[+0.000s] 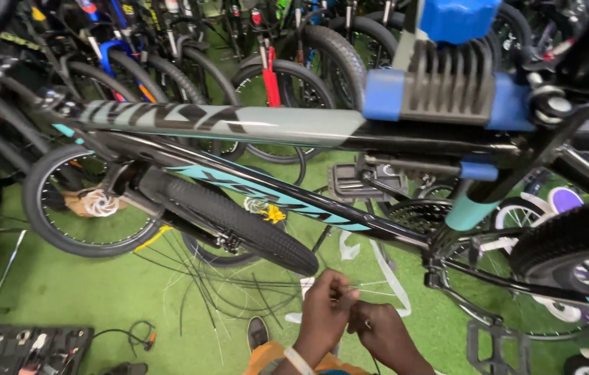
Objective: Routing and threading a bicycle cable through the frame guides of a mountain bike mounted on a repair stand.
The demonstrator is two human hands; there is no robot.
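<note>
At six o'clock, the left hand (323, 312) and right hand (377, 332) meet with fingers pinched on a thin cable (367, 286), probably a brake wire, kept taut between them. Above, the black and teal bicycle frame (259, 191) hangs in a blue repair clamp (447, 83) at one o'clock, raised for access. Cut cable pieces (211, 278) litter the green floor (86, 292); a tool case (27, 349) sits at eight o'clock.

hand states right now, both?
Left hand: closed, fingertips pinching a thin pale cable.
Right hand: closed against the left hand; whether it also grips the cable cannot be told.
</note>
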